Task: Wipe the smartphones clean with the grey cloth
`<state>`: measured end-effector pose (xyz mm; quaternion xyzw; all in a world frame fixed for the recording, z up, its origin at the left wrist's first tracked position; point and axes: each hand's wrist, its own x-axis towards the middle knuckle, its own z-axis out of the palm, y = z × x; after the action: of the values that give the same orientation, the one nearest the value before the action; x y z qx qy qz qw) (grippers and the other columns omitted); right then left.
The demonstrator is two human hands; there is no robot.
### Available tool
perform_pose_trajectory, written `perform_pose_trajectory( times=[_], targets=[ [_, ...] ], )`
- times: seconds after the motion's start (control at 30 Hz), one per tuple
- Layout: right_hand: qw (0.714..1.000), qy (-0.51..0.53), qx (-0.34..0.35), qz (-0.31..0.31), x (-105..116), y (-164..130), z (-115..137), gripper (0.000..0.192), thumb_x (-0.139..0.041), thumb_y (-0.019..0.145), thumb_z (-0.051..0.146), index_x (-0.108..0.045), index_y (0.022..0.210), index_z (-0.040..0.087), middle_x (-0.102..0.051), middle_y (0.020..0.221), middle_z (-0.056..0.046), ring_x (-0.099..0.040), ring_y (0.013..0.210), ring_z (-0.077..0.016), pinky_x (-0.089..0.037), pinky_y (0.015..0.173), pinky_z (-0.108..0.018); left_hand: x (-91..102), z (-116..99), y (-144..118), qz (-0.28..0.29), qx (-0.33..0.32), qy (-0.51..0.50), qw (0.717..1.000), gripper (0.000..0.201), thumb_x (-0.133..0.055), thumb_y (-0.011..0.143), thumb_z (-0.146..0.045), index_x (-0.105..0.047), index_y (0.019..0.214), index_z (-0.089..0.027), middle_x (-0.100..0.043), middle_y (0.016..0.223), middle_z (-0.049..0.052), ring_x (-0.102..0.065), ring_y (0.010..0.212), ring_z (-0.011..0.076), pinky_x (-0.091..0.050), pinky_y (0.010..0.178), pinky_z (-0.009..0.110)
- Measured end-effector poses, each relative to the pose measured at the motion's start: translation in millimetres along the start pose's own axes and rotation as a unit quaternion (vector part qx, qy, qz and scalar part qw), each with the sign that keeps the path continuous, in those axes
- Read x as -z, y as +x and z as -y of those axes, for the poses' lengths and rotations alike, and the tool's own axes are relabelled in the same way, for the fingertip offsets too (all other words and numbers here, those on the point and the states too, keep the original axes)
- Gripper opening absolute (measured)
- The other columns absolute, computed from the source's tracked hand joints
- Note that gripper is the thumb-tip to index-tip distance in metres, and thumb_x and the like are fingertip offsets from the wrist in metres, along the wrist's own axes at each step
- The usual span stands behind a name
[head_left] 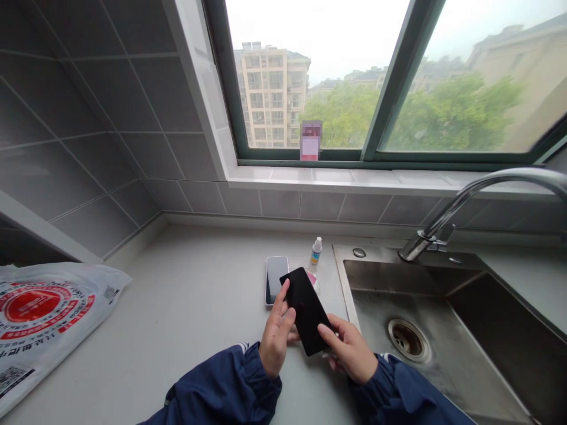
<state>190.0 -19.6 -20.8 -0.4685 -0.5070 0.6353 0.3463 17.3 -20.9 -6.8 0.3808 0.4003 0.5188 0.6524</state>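
Both hands hold a black phone (305,310) above the grey countertop (190,313), its dark screen facing up. My left hand (275,333) grips its left edge, fingers reaching over the top corner. My right hand (349,348) supports the lower right end, thumb resting on the screen. Just behind lies a second phone (276,278) with a light rim, flat on the counter. A small white spray bottle (316,252) stands upright beside it, and something pink (312,277) shows under the black phone's far end.
A steel sink (443,330) with a drain (408,339) and curved tap (465,206) fills the right side. A white plastic bag (44,313) with red print lies at the left. Grey tiled walls and a window sill (376,180) close off the back.
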Motion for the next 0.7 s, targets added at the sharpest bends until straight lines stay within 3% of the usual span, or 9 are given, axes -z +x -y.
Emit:
perform_pose_trajectory(
  times=[0.17,0.3,0.4,0.47,0.57,0.63,0.7],
  targets=[
    [0.998,0.058,-0.035,0.021,1,8,-3,0.062,-0.062,0.077,0.068,-0.057,0.108,0.014,-0.066,0.068,-0.003,-0.048,0.032,-0.0057,-0.031,0.029,-0.014,0.0,-8,0,0.002,-0.050,0.021,0.999,0.076,-0.050,0.091,-0.048,-0.007,0.153,-0.035,-0.055,0.138,0.012,-0.067,0.099,0.0254,-0.057,0.069,0.032],
    [0.995,0.091,-0.035,0.009,6,11,-3,0.064,-0.066,0.073,0.068,-0.057,0.108,0.015,-0.066,0.069,-0.003,-0.047,0.033,-0.0045,-0.028,0.028,-0.013,6.3,-6,3,-0.042,-0.047,0.091,0.994,0.070,-0.046,0.092,-0.049,-0.013,0.152,-0.033,-0.053,0.141,0.015,-0.070,0.084,0.0213,-0.055,0.063,0.028],
    [0.994,0.106,-0.034,-0.003,10,15,-6,0.062,-0.069,0.072,0.066,-0.058,0.105,0.015,-0.065,0.068,-0.001,-0.044,0.032,-0.0029,-0.024,0.026,-0.012,13.2,-3,8,-0.096,-0.099,0.175,0.975,0.061,-0.046,0.093,-0.044,-0.026,0.148,-0.030,-0.047,0.145,0.015,-0.067,0.088,0.0200,-0.054,0.062,0.028],
    [0.993,0.113,-0.033,-0.012,12,17,-9,0.059,-0.071,0.072,0.064,-0.058,0.101,0.015,-0.062,0.067,0.000,-0.044,0.031,-0.0025,-0.023,0.026,-0.012,18.9,-4,13,-0.130,-0.156,0.267,0.942,0.049,-0.048,0.092,-0.038,-0.041,0.139,-0.028,-0.048,0.143,0.012,-0.063,0.098,0.0211,-0.054,0.070,0.031],
    [0.992,0.120,-0.032,-0.024,13,19,-14,0.055,-0.072,0.072,0.063,-0.057,0.096,0.016,-0.059,0.066,0.003,-0.043,0.031,-0.0023,-0.024,0.026,-0.012,29.1,-8,22,-0.146,-0.244,0.433,0.855,0.033,-0.051,0.090,-0.030,-0.057,0.122,-0.027,-0.050,0.139,0.009,-0.050,0.122,0.0259,-0.047,0.096,0.042],
    [0.992,0.122,-0.031,-0.024,13,19,-15,0.054,-0.071,0.073,0.062,-0.057,0.096,0.016,-0.059,0.068,0.002,-0.043,0.031,-0.0019,-0.024,0.026,-0.012,36.1,-9,28,-0.157,-0.266,0.512,0.802,0.038,-0.054,0.087,-0.030,-0.055,0.125,-0.026,-0.047,0.141,0.010,-0.043,0.130,0.0285,-0.035,0.108,0.049],
    [0.992,0.122,-0.030,-0.020,12,19,-15,0.053,-0.071,0.074,0.061,-0.057,0.097,0.016,-0.061,0.071,0.001,-0.043,0.032,-0.0014,-0.024,0.027,-0.012,42.3,-7,33,-0.159,-0.247,0.556,0.777,0.049,-0.057,0.085,-0.035,-0.049,0.133,-0.024,-0.042,0.145,0.013,-0.039,0.133,0.0318,-0.034,0.109,0.052]
  ],
)
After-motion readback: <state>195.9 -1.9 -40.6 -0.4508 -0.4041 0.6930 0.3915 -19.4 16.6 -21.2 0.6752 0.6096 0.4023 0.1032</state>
